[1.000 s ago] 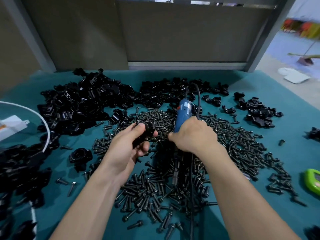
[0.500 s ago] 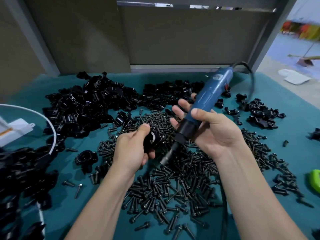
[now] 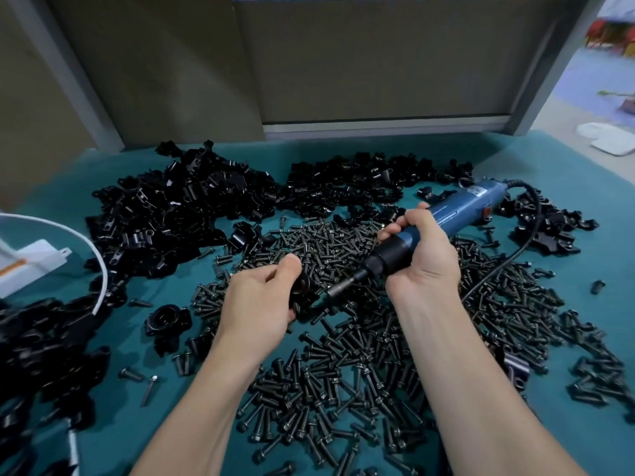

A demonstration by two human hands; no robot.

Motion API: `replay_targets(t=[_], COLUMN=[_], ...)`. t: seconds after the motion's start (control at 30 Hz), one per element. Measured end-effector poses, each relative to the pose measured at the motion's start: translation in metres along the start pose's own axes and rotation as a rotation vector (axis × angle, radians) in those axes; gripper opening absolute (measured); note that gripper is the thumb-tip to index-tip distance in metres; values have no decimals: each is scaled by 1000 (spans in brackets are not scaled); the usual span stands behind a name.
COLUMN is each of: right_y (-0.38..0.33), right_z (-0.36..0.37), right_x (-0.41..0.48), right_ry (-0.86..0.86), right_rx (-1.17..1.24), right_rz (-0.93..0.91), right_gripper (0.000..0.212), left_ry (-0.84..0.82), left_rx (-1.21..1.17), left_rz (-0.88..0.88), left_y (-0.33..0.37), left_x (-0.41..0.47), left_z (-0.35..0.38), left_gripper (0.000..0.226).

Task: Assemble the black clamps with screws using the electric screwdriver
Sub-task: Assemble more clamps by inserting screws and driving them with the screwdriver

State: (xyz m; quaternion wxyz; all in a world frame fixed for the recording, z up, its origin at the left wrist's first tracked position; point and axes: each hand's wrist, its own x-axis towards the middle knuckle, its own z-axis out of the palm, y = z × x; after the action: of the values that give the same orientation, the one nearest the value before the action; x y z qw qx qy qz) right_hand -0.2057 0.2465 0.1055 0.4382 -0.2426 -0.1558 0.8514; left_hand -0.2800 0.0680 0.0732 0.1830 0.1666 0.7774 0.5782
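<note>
**Left hand** (image 3: 257,304): the thumb and curled fingers pinch one black clamp (image 3: 303,289), held just above the screw heap. Most of the clamp is hidden behind the hand.

**Right hand** (image 3: 424,255): the fingers (image 3: 409,219) are wrapped tight round the electric screwdriver (image 3: 457,211), at the black collar where the blue body begins. The tool is tilted, with the rear end up and to the right. The bit (image 3: 343,286) points down and left at the held clamp. Its tip is just beside the clamp, and contact cannot be told.

**Cord** (image 3: 515,249): black. It leaves the tool's rear end, loops over and trails back across the screws.

**Screws** (image 3: 343,365): black and loose, in a wide heap under and around both forearms. A few strays lie to the left, one of them paler (image 3: 149,391).

**Clamp stock:** there is a large pile at rear left (image 3: 178,214), a second pile at rear centre (image 3: 350,187) and a smaller one at right (image 3: 549,228). Another sits at the near left edge (image 3: 41,345). A single clamp (image 3: 166,319) lies apart, just left of the left wrist.

**Table cover** (image 3: 604,262): teal cloth.

**White device** (image 3: 31,266): at far left, with a white cable (image 3: 101,269) arching over the near pile.
</note>
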Motion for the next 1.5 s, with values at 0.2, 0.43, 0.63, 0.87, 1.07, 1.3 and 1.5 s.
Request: replay_targets(t=[0.2, 0.43, 0.63, 0.87, 1.07, 1.3, 1.5], right_y=[0, 3, 4, 4, 2, 5, 6], right_z=[-3, -7, -7, -6, -8, -7, -6], right_x=[5, 3, 2, 0, 0, -3, -5], right_ry=[0, -2, -31, -61, -69, -98, -116], right_rx=[48, 58, 79, 54, 50, 28, 17], right_rz=[-49, -44, -26, -79, -75, -94, -110], right_gripper=[40, 39, 38, 43, 42, 42, 35], left_ry=[17, 28, 47, -7, 45, 63, 77], left_rx=[147, 245, 305, 264, 236, 244, 110], left_rz=[61, 90, 106, 68, 74, 80, 15], left_y=[8, 10, 7, 6, 6, 9, 4], left_x=[-7, -10, -8, -8, -6, -10, -11], left_z=[2, -1, 0, 2, 0, 2, 3], left_gripper=[92, 87, 71, 81, 74, 86, 71])
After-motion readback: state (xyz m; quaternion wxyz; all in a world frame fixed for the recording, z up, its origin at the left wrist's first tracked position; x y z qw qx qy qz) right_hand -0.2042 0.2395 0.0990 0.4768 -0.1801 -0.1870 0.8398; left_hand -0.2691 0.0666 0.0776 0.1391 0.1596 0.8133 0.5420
